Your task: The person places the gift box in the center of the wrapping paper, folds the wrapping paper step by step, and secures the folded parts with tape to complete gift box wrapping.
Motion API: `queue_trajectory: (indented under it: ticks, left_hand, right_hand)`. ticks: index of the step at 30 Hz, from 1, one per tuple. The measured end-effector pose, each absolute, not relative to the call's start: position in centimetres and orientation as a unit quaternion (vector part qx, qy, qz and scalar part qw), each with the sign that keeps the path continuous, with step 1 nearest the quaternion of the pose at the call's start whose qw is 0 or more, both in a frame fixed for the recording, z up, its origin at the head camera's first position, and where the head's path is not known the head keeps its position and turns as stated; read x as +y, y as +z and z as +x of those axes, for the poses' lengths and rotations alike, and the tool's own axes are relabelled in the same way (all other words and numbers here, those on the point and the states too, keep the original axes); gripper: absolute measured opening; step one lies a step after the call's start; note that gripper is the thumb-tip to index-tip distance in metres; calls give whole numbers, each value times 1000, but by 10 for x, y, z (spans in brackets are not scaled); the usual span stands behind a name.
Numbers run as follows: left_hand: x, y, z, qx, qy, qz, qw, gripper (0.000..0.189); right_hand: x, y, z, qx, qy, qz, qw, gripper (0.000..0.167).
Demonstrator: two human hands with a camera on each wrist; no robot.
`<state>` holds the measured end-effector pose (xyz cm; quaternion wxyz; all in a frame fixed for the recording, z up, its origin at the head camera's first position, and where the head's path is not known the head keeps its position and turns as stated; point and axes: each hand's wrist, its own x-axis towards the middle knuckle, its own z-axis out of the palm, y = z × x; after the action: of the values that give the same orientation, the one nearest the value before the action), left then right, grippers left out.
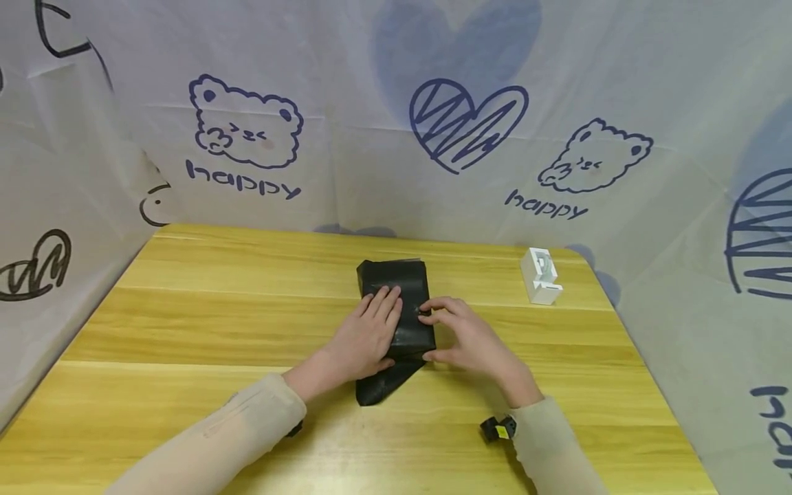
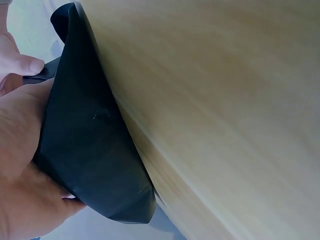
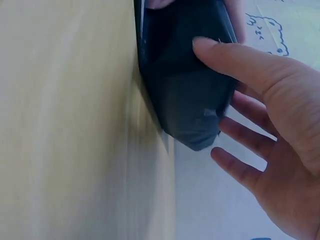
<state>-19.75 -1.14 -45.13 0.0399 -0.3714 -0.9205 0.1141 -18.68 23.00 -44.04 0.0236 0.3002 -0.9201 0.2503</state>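
Observation:
A black wrapped parcel [image 1: 408,330], its sheet smooth and slightly creased, lies on the wooden table in the head view. Straight fingers of my left hand [image 1: 371,335] press flat on its top, with the thumb low at the near side. At the parcel's right end my right hand [image 1: 473,340] curls its thumb and fingers about the edge. The right wrist view shows that thumb [image 3: 210,50] on the black sheet and the other fingers spread along the end. A loose pointed flap [image 2: 100,135] of the sheet sticks out toward me. What the sheet covers is hidden.
A white tape dispenser [image 1: 540,278] with a clear roll stands at the table's back right. The wooden table [image 1: 235,295] reaches back to a pale cloth [image 1: 346,137] printed with bears and hearts. A small black device [image 1: 498,430] sits at my right wrist.

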Motion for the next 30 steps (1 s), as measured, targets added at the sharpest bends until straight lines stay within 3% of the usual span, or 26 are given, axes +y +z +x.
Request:
queue_trajectory:
  ticks: [9,15,18,22,27,30]
  left_hand:
    - [-9,-450,-198,-921,111,-373,33,107]
    - [-9,-452,-197,-921,111,-370,40,108]
    - [-10,-452,-196,-922,110,-369,40,108]
    - [-10,-451,-195,-922,106,-371,37,107]
    - [-10,-450,-194,-923,103,-369,38,107]
    - [-10,-450,-194,-923,101,-370,40,106]
  right_hand:
    - [233,-442,-171,-927,237,287,36,61]
    - [239,-443,-140,-905,223,347,101,62]
    - [238,-446,-124,-892,216,383,104,59]
    - [233,-449,-105,-883,183,429,52,54]
    - [224,-453,-99,-882,134,448,-58,64]
    - [220,-456,-101,-878,118,455,-92,69]
